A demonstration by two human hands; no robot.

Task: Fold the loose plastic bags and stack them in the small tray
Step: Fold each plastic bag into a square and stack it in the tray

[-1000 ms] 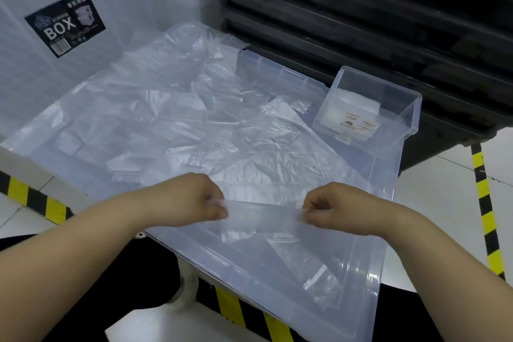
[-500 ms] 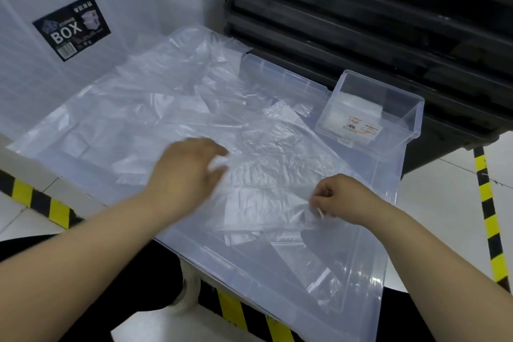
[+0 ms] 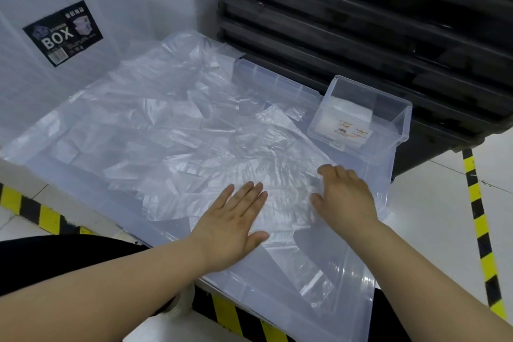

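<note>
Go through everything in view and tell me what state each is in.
bag: spread flat under both hands, wrinkled.
left hand: open, flat on the bag.
right hand: open, resting on the bag.
loose bags: unfolded, heaped behind.
small tray: upright, holds a white folded stack.

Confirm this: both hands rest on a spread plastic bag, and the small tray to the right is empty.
Not empty. The head view shows the small tray holding a whitish folded stack. The rest holds: left hand and right hand rest on the plastic bag.
</note>
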